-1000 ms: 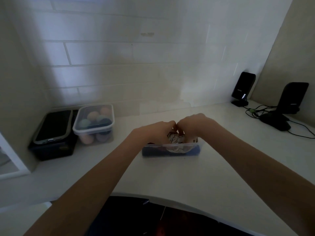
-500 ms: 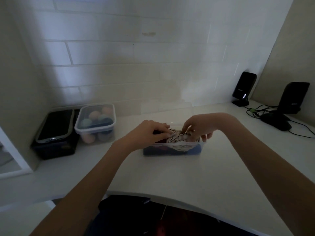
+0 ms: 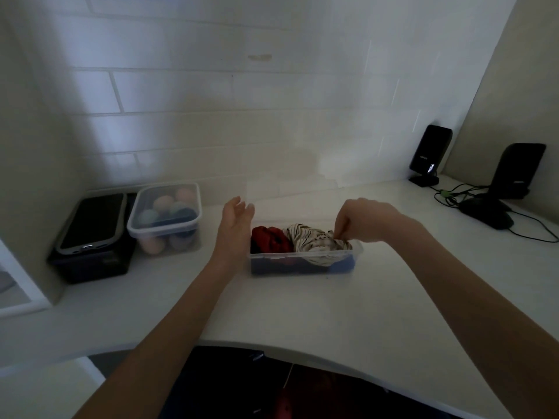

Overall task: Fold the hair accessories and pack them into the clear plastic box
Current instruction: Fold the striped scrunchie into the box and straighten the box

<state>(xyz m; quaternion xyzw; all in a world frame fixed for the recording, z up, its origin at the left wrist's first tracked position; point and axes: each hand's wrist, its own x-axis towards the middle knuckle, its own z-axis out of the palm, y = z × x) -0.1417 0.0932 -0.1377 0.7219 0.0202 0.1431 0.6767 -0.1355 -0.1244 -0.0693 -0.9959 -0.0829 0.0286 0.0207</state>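
A clear plastic box [image 3: 304,257] sits on the white counter in front of me. Inside it lie a red fabric hair accessory [image 3: 270,239] at the left, a white black-striped one [image 3: 313,241] at the right, and blue fabric underneath [image 3: 343,265]. My left hand [image 3: 234,222] is beside the box's left end, palm turned up, fingers spread, holding nothing. My right hand [image 3: 364,220] reaches down over the box's right end, fingertips pinched on the striped accessory's edge.
A lidded clear tub of coloured balls [image 3: 165,217] stands at the back left beside a black case with a phone on top [image 3: 92,234]. Two black speakers [image 3: 429,154] [image 3: 518,170], a dark mouse [image 3: 485,213] and cables sit at the back right. The curved counter edge [image 3: 272,350] is near me.
My hands have parted. The left hand lifted off the accessories and moved left, opening. The right hand shifted right, still at the striped accessory, which has settled into the box.
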